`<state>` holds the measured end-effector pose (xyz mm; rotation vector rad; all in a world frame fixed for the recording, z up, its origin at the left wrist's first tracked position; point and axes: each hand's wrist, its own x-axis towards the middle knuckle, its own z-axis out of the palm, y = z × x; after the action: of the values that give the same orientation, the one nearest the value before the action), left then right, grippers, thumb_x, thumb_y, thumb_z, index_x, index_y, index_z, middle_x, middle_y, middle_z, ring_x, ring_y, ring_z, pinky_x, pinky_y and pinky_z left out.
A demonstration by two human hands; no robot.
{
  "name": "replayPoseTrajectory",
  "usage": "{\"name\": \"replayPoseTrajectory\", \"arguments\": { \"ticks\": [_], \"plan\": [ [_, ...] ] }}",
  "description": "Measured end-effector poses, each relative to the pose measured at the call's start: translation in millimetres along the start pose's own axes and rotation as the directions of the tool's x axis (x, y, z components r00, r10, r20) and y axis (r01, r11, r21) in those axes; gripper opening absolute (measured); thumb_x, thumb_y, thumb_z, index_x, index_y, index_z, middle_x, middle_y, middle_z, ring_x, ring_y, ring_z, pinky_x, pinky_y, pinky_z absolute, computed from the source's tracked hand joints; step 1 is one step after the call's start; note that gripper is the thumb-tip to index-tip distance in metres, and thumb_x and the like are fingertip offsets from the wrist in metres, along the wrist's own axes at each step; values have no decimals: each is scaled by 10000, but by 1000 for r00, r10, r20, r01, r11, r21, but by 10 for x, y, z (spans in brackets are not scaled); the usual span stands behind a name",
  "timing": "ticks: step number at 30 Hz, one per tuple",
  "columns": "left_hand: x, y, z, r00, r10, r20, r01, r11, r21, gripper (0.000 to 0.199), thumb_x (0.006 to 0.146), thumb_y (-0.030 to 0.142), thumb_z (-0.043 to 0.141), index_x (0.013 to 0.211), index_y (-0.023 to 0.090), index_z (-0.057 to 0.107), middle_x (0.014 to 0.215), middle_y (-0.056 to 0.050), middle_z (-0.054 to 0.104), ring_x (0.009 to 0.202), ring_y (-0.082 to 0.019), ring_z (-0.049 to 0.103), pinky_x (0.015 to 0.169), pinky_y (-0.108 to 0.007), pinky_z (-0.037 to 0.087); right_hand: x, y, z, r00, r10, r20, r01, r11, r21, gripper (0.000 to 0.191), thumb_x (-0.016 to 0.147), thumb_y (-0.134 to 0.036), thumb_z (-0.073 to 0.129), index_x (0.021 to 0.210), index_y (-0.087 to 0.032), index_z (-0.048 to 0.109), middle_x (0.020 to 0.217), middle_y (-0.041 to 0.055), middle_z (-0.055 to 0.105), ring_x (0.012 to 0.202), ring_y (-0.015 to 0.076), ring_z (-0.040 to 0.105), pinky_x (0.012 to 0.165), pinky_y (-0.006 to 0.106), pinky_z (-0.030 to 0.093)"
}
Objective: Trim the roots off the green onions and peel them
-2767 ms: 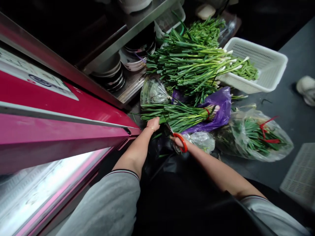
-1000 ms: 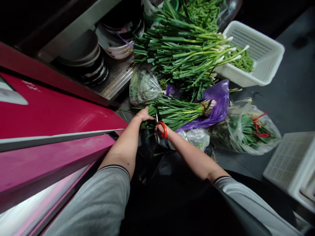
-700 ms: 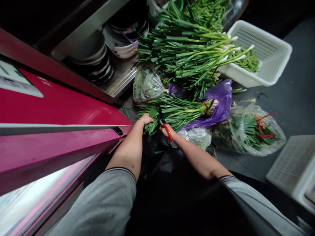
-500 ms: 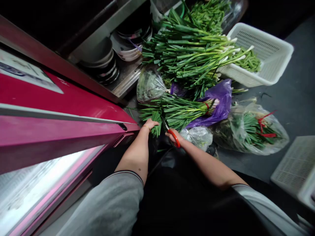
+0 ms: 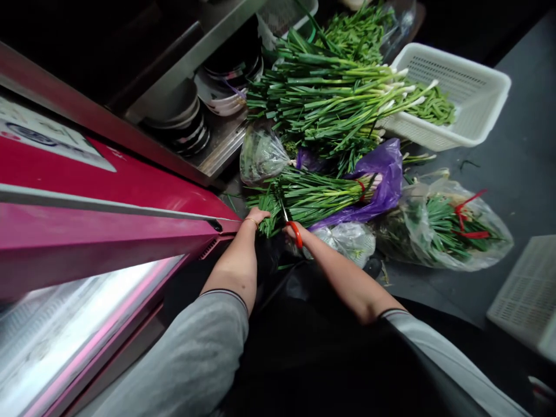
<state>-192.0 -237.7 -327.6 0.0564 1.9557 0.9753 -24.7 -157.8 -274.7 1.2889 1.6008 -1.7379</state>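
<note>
My left hand (image 5: 259, 216), a bracelet at its wrist, is closed around the leafy tips of a bundle of long flat green leaves, probably garlic chives (image 5: 324, 197). In my right hand (image 5: 290, 231) are red-handled scissors (image 5: 296, 234), their blades reaching into the leaves just right of my left hand. How far the blades are apart I cannot make out. A red tie (image 5: 361, 190) binds the pale stem end of the bundle, which lies on a purple plastic bag (image 5: 388, 174).
Green garlic stalks (image 5: 330, 87) lie heaped behind, overlapping a white basket (image 5: 473, 104) with green beans. At right is a clear bag of greens (image 5: 443, 231). Stacked bowls (image 5: 186, 124) sit on a shelf; a pink-red cabinet (image 5: 165, 197) stands close at left.
Both hands have shifted a little to the left and up along the leaves, the scissors with them. The scissors stand steeper among the leaf tips. The view has shifted slightly.
</note>
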Motion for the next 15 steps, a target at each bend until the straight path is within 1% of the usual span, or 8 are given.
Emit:
{"name": "replayPoseTrajectory", "arguments": {
  "ticks": [2,4,7,9,11,13,15],
  "plan": [
    [41,-34,14,1000,4,-1,-4,1000,-5,209,478,130,713,677,132,648,581,-17,643,561,-181,631,583,-294,528,137,-51,-47,1000,22,-9,-23,997,-74,186,893,-275,603,805,-111,598,661,-15,567,562,80,529,572,225,467],
    [71,-82,64,1000,6,-1,-6,1000,-12,230,486,142,730,704,127,659,620,-30,667,597,-192,648,603,-302,536,199,-30,-92,999,30,-16,-32,992,-123,195,866,-274,640,761,-114,603,664,-5,577,589,93,549,580,223,459],
    [71,-141,221,1000,23,4,-23,999,-25,302,542,216,763,815,119,680,751,-66,715,689,-209,678,654,-317,551,231,14,-89,999,38,-27,-41,988,-146,142,801,-210,683,710,-128,612,628,14,577,609,137,585,575,222,447],
    [46,-140,340,999,48,-4,-48,999,-19,348,599,256,760,911,124,680,860,-84,729,779,-215,689,708,-322,556,269,-7,-46,998,46,-35,-51,989,-137,92,790,-181,664,722,-135,622,611,22,574,590,152,586,559,225,445],
    [29,-89,402,996,79,-30,-79,997,18,369,616,227,757,966,141,673,956,-96,723,893,-232,681,787,-340,548,326,-67,-5,997,57,-43,-61,991,-120,54,802,-162,616,754,-137,625,598,19,562,547,149,566,538,233,448],
    [46,9,369,990,116,-74,-111,991,71,401,571,135,760,961,166,673,1064,-108,698,1059,-274,633,907,-378,508,378,-135,15,997,65,-50,-70,993,-100,44,800,-141,581,777,-136,618,574,8,536,505,142,540,516,241,449],
    [110,135,254,975,195,-105,-179,973,149,449,503,39,743,922,188,678,1204,-112,641,1242,-308,516,1045,-401,409,402,-179,15,996,70,-53,-75,994,-84,37,785,-132,573,777,-135,609,551,-2,513,478,135,523,497,241,444]
  ]
}}
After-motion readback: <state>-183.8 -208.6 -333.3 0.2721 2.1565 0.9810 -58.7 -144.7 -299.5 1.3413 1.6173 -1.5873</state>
